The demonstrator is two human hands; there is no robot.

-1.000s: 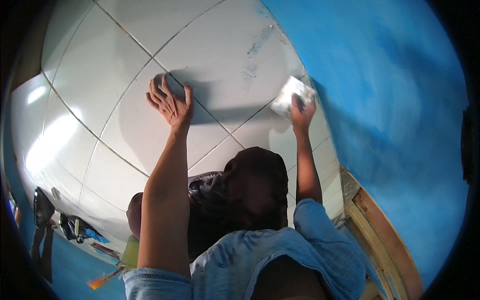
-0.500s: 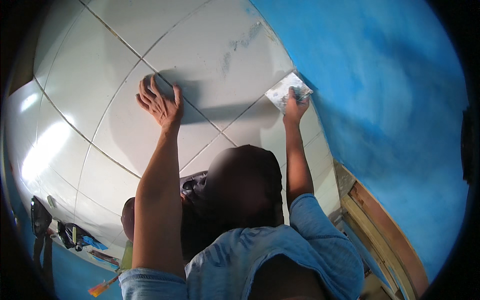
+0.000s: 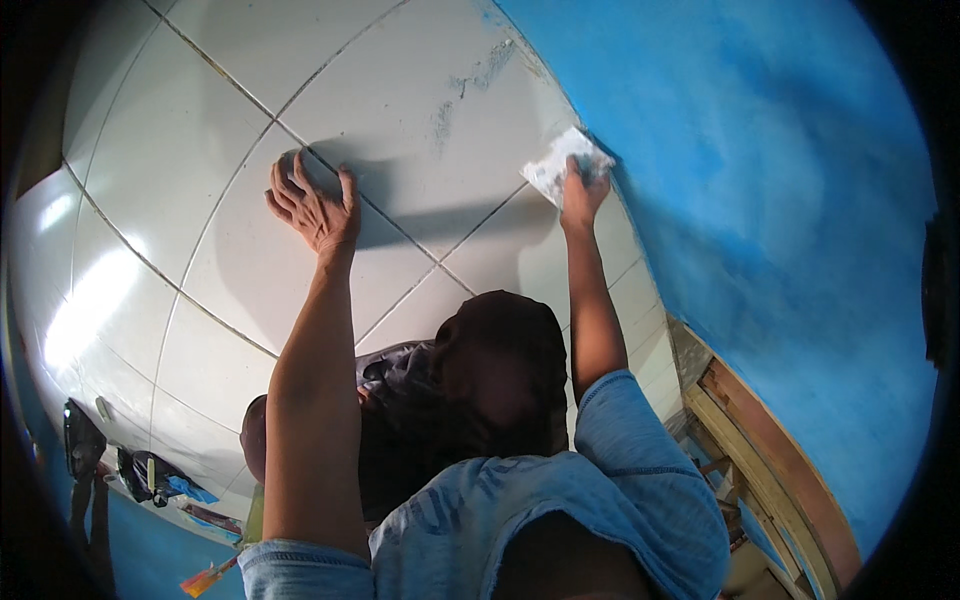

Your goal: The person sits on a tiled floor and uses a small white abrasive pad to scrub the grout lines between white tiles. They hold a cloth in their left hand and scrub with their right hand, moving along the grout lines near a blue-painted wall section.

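My left hand (image 3: 312,208) rests on a white floor tile (image 3: 270,250), fingers spread and bent, holding nothing. Over at the foot of the blue wall (image 3: 760,200), my right hand (image 3: 586,190) grips a square, thin white sheet (image 3: 550,168) with grey stains. The sheet lies against the tiles, one corner reaching the wall's edge; whether it is cloth, paper or something stiffer I cannot tell. My fingers on its far side are partly hidden. A grey, powdery smear (image 3: 485,70) marks the tile to the left of the wall, beyond my right hand.
My knee in dark cloth (image 3: 505,340) is between my arms. At the lower left lie a black plastic bag (image 3: 140,470), a dark object (image 3: 82,437) and a brush with orange-yellow bristles (image 3: 205,580). A wooden frame (image 3: 740,450) stands at the lower right by the wall.
My right hand and the white sheet have slid a little farther away along the wall's foot. The left hand stays on the same tile.
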